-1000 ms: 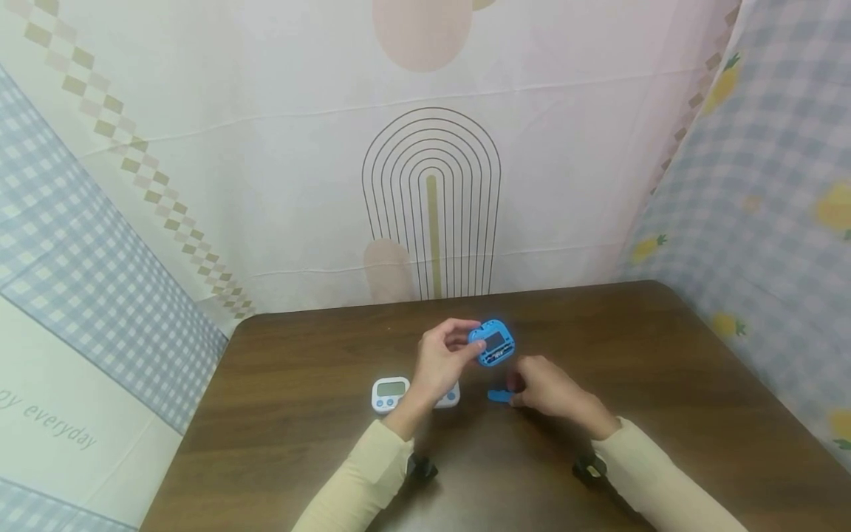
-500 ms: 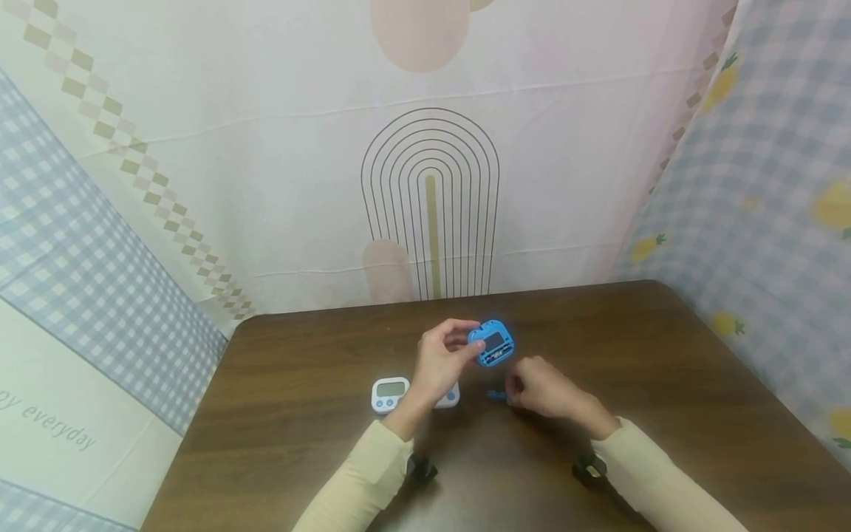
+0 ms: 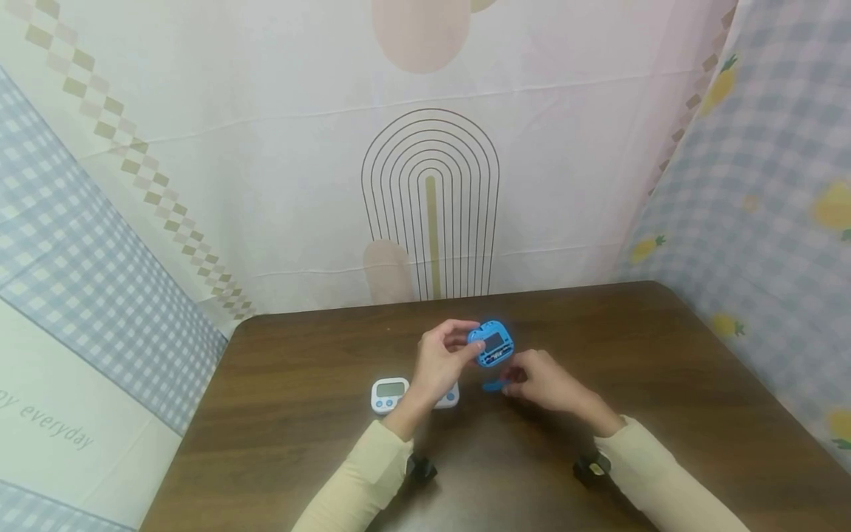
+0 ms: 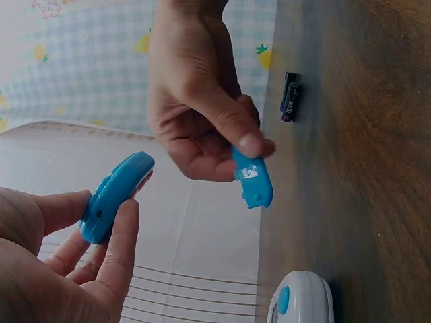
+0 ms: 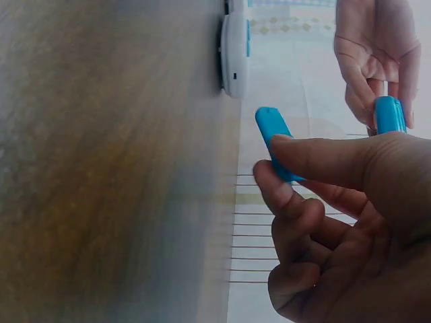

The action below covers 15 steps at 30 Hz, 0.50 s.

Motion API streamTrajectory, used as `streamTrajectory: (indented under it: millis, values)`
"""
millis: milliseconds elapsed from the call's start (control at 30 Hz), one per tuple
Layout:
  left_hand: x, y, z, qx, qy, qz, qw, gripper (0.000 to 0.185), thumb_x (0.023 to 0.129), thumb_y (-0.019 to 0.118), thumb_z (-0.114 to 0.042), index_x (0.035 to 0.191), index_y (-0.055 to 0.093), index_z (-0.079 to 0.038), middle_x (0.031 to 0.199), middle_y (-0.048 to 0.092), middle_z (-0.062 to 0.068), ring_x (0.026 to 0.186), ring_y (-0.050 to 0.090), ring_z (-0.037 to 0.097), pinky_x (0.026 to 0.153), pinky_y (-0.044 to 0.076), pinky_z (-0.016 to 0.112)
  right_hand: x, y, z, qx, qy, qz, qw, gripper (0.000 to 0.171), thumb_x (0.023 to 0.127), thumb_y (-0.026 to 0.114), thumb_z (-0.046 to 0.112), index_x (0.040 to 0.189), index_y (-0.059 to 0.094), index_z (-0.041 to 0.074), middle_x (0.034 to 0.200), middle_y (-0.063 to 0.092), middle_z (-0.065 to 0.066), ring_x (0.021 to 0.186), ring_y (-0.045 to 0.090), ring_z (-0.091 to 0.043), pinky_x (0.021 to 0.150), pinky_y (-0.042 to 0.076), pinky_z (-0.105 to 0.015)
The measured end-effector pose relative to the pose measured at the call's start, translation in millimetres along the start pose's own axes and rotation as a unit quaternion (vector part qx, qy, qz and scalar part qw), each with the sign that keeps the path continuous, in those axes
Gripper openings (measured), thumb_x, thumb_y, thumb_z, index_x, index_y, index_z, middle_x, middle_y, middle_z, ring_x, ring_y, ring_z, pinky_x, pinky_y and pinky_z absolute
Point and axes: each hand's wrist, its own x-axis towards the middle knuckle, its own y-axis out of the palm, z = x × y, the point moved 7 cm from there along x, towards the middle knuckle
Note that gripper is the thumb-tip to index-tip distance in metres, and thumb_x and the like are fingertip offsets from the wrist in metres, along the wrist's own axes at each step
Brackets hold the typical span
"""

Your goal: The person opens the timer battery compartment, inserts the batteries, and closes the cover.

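Observation:
My left hand (image 3: 447,356) holds a small blue timer (image 3: 493,343) above the brown table (image 3: 665,384), its back with the open battery bay turned toward me. In the left wrist view the blue timer (image 4: 114,196) sits between thumb and fingers. My right hand (image 3: 540,381) pinches a small blue cover piece (image 3: 493,385) just below the timer. That cover piece (image 4: 252,178) (image 5: 276,140) is lifted off the table, held between thumb and forefinger. The left hand (image 5: 374,57) and the timer's edge (image 5: 390,114) show in the right wrist view.
A white timer (image 3: 389,394) with blue buttons lies on the table left of my left hand; a second white one (image 3: 449,397) is partly hidden behind that wrist. A small dark battery (image 4: 290,96) lies on the table. Patterned cloth walls surround the table.
My right hand has lifted the blue cover piece off the table and moved it up and left, closer to the blue timer. The left hand has stayed still.

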Motion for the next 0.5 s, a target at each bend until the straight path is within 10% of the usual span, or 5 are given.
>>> streamTrajectory:
  millis: [500]
  values:
    - [0.4,0.1,-2.0,0.015,0.005,-0.002,0.9999,0.029,0.097,0.078,-0.013,0.126,0.074,-0.014,0.111,0.077,0.007,0.095,0.075,0.019,0.078,0.066,0.035,-2.6,-6.4,0.2,0.127,0.021,0.0,0.992,0.028,0.108,0.063,0.023,0.131,0.068,0.009,0.11,0.073,-0.006,0.094,0.069,-0.025,0.085,0.062,-0.04]
